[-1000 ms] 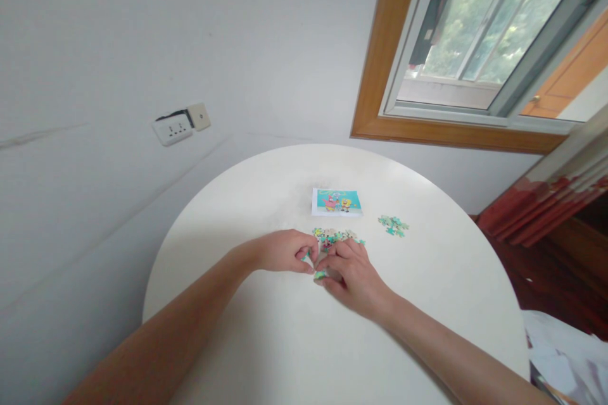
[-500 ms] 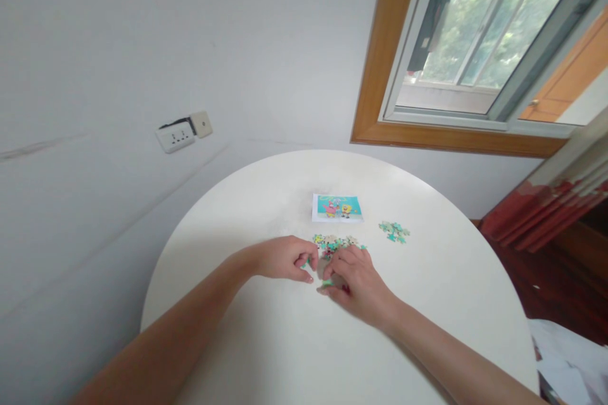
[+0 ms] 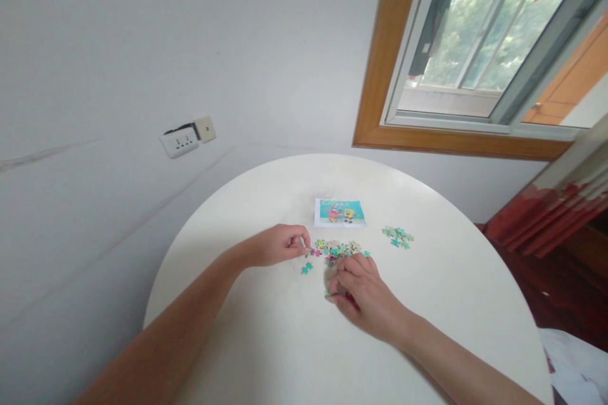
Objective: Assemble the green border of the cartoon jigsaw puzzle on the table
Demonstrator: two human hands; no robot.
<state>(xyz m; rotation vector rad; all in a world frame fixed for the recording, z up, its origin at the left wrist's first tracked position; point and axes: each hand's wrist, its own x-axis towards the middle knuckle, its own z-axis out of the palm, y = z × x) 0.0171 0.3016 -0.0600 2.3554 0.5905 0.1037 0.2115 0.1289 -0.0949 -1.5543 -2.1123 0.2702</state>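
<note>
My left hand (image 3: 286,245) is closed, its thumb and forefinger pinched on a small puzzle piece at the left edge of the loose puzzle pieces (image 3: 338,249). A pink puzzle piece (image 3: 316,253) lies right beside those fingertips. Below them, a teal puzzle piece (image 3: 307,268) rests apart from the pile. My right hand (image 3: 357,288) is closed over the table just in front of the pile, with a greenish puzzle piece (image 3: 327,293) showing at its thumb tip. The palm side of that hand is hidden.
A picture card (image 3: 341,212) with cartoon figures lies behind the pile. Farther right sits a second group of teal and beige pieces (image 3: 398,237). The round white table (image 3: 266,342) stands against the wall, beneath a wood-framed window (image 3: 368,133).
My left hand has moved left and slightly away from me, pinching at the pile's edge, and the teal piece below it is uncovered. My right hand stays nearly in place.
</note>
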